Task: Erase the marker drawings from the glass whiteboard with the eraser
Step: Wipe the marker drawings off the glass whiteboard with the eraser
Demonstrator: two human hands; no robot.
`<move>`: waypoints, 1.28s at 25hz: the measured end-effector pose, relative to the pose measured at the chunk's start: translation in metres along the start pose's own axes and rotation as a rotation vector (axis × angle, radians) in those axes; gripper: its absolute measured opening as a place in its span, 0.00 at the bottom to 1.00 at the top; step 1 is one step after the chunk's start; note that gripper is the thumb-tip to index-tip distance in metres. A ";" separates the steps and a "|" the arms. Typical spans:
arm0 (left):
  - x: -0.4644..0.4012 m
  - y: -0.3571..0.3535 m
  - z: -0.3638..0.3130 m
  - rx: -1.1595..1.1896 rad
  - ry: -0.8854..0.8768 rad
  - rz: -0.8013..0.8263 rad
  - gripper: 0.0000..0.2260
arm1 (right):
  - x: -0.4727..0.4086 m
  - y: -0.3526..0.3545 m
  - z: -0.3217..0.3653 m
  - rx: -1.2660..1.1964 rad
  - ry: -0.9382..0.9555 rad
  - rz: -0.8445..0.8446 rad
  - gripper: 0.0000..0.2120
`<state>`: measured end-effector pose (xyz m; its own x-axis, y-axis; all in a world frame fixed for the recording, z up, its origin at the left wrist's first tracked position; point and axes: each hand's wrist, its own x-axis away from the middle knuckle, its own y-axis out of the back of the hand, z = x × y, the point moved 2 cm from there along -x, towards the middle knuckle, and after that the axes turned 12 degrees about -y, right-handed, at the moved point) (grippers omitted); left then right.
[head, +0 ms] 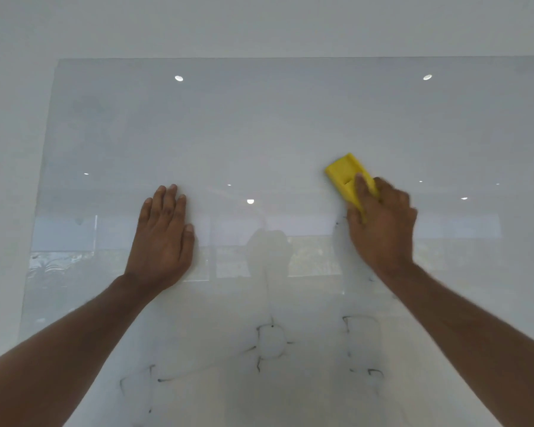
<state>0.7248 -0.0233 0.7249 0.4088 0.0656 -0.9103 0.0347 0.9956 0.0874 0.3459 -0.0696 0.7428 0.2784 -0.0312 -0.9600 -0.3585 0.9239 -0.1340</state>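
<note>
A glass whiteboard point(259, 124) fills most of the head view, mounted on a pale wall. My right hand point(381, 223) grips a yellow eraser point(342, 175) and presses it against the glass right of centre; the hand is slightly blurred. My left hand point(164, 238) lies flat on the glass left of centre, fingers together and pointing up, holding nothing. Faint smeared black marker lines point(270, 342) remain low on the board, with more marker traces point(361, 334) below my right forearm and marker traces point(142, 383) near the bottom left.
The board's left edge point(40, 186) and top edge point(290, 57) show against the wall. The glass reflects ceiling lights point(179, 78), windows and a person's silhouette point(267, 251).
</note>
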 end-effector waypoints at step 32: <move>-0.028 -0.016 -0.064 0.041 -0.062 -0.031 0.25 | 0.137 0.034 -0.082 -0.033 0.053 0.087 0.23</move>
<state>0.6544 -0.0367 0.7232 0.4622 0.0288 -0.8863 0.0854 0.9934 0.0768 0.2984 -0.0740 0.5867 0.1976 0.0279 -0.9799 -0.4086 0.9110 -0.0564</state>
